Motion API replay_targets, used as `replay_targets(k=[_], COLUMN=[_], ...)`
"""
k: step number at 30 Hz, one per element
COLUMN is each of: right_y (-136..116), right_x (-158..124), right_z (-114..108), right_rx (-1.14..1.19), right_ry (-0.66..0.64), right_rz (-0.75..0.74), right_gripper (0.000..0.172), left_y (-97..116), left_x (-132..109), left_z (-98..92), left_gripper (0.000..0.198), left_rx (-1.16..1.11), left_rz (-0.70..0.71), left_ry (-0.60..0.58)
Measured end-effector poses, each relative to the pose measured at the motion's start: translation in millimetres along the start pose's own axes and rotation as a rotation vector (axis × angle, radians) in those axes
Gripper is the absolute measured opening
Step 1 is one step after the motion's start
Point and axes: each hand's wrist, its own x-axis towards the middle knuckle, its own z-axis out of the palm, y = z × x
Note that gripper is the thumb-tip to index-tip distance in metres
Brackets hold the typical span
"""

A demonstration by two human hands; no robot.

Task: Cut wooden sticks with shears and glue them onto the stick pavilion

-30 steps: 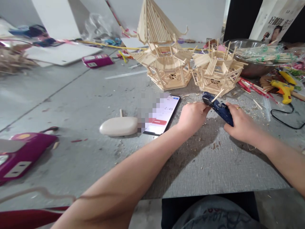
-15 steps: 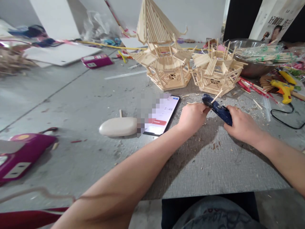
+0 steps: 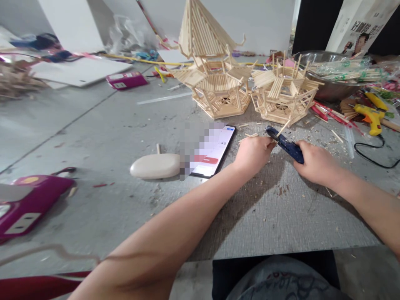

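Observation:
My right hand (image 3: 318,164) is closed round the handle end of a dark blue hand cutter (image 3: 290,148). My left hand (image 3: 253,152) pinches a thin wooden stick (image 3: 284,126) at the cutter's head, and the stick slants up and away past the jaws. Its lower end is hidden by my left fingers. Beside that hand lie a few more sticks (image 3: 250,135) on the grey table (image 3: 300,216). Beyond both hands stands a low six-sided stick model (image 3: 283,93), with a taller, roofed stick pagoda (image 3: 220,79) to its left.
A phone (image 3: 209,154) and a pale oval object (image 3: 154,166) lie left of my hands. Purple power strips (image 3: 34,200) sit further left. At the right are a yellow glue gun (image 3: 371,114) with its cord and a metal bowl (image 3: 331,89) with bagged sticks.
The cutter and my right hand have shifted down very slightly. More of the sticks beside my left hand show now. The stick stays at the cutter's head.

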Motion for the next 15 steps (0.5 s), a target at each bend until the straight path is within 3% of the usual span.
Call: replay_targets(k=[3, 6, 9, 12, 15], right_y=[3, 5, 5, 3, 2], right_x=[8, 19, 27, 31, 33], right_z=[-3, -7, -12, -13, -11], right_rx=[0.063, 0.188, 0.347, 0.422, 0.384], right_ry=[-0.098, -0.335, -0.532, -0.551, -0.55], right_rz=[0.019, 0.072, 0.139, 0.158, 0.166], right_gripper=[0.027, 0.015, 0.02, 0.034, 0.03], left_y=[0, 0, 2, 2, 1], left_x=[2, 3, 3, 3, 4], left_z=[-0.3, -2.3, -4.7, -5.4, -4.3], left_gripper=[0.028, 0.027, 0.026, 0.026, 0.027], left_rx=[0.035, 0.074, 0.1, 0.097, 0.094], left_rz=[-0.029, -0.02, -0.036, -0.049, -0.046], left_ry=[-0.066, -0.17, -0.245, -0.276, -0.279])
